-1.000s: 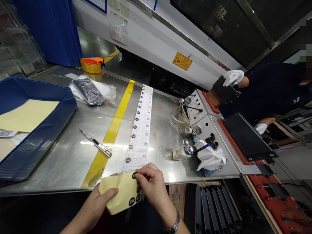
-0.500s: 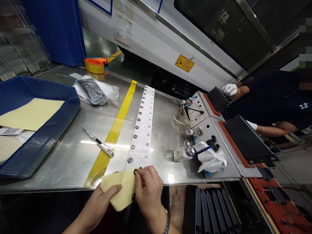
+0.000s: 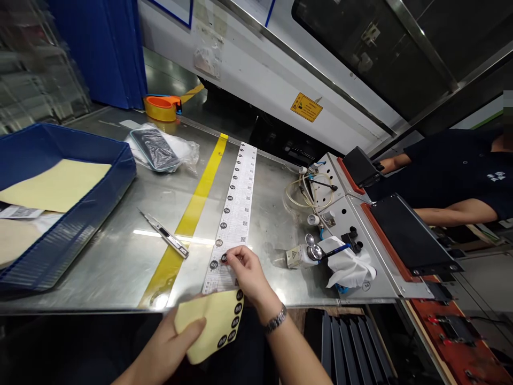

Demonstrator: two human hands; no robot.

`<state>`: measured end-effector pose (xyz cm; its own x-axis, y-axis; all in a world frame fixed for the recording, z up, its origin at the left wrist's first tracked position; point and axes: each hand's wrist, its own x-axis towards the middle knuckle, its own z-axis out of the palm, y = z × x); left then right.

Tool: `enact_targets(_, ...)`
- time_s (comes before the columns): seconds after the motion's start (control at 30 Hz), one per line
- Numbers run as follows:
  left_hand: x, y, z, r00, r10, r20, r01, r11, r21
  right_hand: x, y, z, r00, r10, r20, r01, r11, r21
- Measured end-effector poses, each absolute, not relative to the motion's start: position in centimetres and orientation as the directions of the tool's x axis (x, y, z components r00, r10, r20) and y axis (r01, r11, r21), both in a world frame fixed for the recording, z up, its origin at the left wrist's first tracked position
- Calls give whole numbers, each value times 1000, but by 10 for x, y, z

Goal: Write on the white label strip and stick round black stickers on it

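Observation:
My left hand grips a yellow sticker sheet at the table's front edge, thumb on top. Several round black stickers with white print line the sheet's right edge. Pinched in the fingertips of my right hand is one round black sticker. That hand is over the near end of a long strip of white printed labels, close to a round black sticker on the strip. Each visible label carries a round sticker and a small square code. A utility knife lies left of the strip.
Blue bin at left holds yellow sheets. Nearby are a plastic-wrapped device and an orange tape dispenser. A dispenser bottle, white cloth and grey fixtures stand right. A co-worker is beyond them.
My right hand has left the yellow sheet with a round sticker and moved up over the label strip. The sheet has shifted slightly right and down. The co-worker's hands have moved behind the black panels.

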<state>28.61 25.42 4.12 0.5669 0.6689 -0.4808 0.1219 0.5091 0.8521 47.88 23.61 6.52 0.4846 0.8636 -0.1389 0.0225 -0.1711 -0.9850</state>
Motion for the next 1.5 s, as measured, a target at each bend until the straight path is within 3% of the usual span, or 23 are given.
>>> enact_targets(0.17,280,244,38,693,669,-268,139,240,961,493,268,49,554,825,-114,44,-166,-985)
enact_targets(0.3,282,253,40,731,611,-305,231,200,952,494,268,56,528,841,-117,128,-214,-968)
enact_targets(0.63,280,258,37,628,637,-448,234,395,889,474,248,69,373,910,-183,491,-361,-793)
enact_targets(1.03,281,259,34,640,591,-492,203,488,849,466,248,70,340,928,-156,634,-348,-690)
enact_targets(1.23,279,261,32,633,599,-491,221,468,856,473,253,74,532,828,-176,647,-532,-546)
enact_targets(1.33,279,263,32,650,580,-490,219,475,852,489,251,80,611,781,-129,558,-540,-630)
enact_targets(1.5,278,264,22,685,552,-476,220,466,857,507,230,79,581,809,-96,399,-386,-832)
